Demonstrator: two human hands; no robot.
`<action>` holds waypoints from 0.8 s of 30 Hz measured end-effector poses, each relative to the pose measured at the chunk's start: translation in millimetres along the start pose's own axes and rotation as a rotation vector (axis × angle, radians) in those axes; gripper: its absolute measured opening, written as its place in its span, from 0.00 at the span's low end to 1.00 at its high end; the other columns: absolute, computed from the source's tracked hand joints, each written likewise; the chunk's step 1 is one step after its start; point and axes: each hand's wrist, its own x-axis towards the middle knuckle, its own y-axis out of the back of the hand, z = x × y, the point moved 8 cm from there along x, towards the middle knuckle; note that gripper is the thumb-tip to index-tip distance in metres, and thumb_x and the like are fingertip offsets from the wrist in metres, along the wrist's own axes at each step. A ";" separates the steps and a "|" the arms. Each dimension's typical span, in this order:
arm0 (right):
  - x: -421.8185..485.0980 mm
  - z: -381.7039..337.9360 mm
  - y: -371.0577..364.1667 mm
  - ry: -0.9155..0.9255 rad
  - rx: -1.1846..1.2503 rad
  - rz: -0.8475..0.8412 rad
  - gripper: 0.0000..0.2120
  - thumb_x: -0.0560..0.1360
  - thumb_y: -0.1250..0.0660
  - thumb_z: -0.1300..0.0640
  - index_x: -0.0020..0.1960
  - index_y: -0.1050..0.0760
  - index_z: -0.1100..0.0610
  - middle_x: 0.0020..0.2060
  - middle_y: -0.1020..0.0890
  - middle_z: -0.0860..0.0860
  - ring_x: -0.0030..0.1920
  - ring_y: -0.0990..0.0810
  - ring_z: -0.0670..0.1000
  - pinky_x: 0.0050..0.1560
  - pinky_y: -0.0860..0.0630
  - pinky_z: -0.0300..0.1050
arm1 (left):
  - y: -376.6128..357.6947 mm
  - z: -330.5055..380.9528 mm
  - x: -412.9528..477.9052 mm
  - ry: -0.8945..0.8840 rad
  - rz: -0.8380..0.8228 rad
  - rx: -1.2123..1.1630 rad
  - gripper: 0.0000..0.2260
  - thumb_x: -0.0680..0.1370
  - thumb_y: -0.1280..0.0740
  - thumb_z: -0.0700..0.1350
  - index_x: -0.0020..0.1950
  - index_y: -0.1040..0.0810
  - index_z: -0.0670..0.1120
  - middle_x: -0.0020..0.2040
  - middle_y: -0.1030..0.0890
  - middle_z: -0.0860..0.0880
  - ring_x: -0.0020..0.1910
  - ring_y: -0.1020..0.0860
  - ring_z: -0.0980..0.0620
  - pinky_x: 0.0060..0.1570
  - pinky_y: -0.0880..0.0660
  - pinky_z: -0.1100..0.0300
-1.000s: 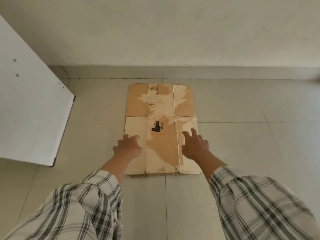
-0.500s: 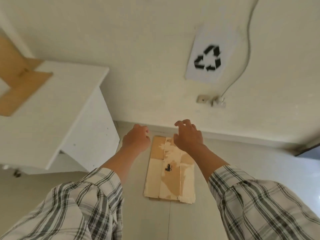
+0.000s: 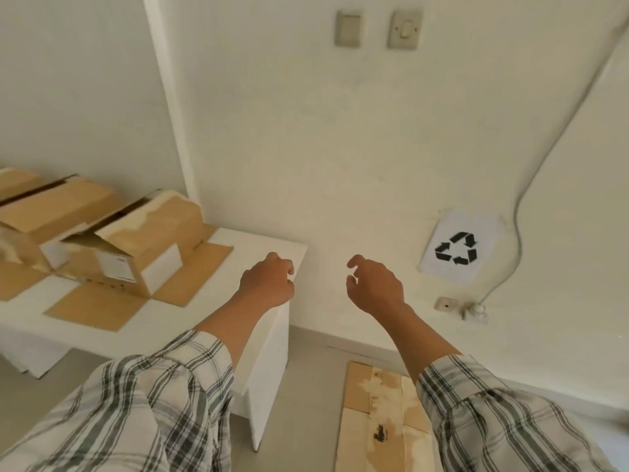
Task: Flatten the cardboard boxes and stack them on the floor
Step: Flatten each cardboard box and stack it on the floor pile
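A flattened cardboard box [image 3: 377, 424] lies on the floor tiles at the lower right, partly hidden by my right sleeve. On the white table [image 3: 245, 247] at the left stand open cardboard boxes: the nearest one [image 3: 146, 247] with its flaps spread out, and another [image 3: 51, 212] behind it. My left hand [image 3: 269, 281] hovers over the table's right corner with fingers loosely curled, holding nothing. My right hand [image 3: 374, 284] hangs in the air in front of the wall, fingers loosely curled and empty.
A paper sheet with a recycling symbol [image 3: 457, 250] is stuck on the wall. A cable [image 3: 531, 185] runs down to a wall socket [image 3: 473, 310]. Two switch plates [image 3: 405, 28] sit high on the wall. The table's side panel [image 3: 269, 369] stands left of the flattened box.
Both hands have lifted off the flattened box on the floor. The view has risen, so the table with its boxes and the wall now fill the frame.
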 end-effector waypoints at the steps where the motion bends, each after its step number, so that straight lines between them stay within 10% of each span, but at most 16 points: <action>1: 0.8 -21.1 -3.0 0.003 -0.001 0.004 0.15 0.81 0.42 0.52 0.67 0.30 0.48 0.57 0.21 0.47 0.56 0.22 0.52 0.48 0.26 0.46 | 12.2 -22.7 -1.4 0.004 0.011 0.002 0.13 0.79 0.40 0.45 0.63 0.26 0.52 0.65 0.30 0.50 0.57 0.24 0.47 0.50 0.30 0.55; 24: 202.8 -411.8 -154.3 0.125 0.064 -0.066 0.15 0.79 0.41 0.52 0.65 0.29 0.47 0.55 0.19 0.49 0.54 0.20 0.55 0.48 0.25 0.48 | 128.4 -407.9 140.7 0.123 0.060 -0.051 0.13 0.80 0.40 0.47 0.64 0.27 0.54 0.68 0.32 0.51 0.62 0.29 0.47 0.51 0.27 0.52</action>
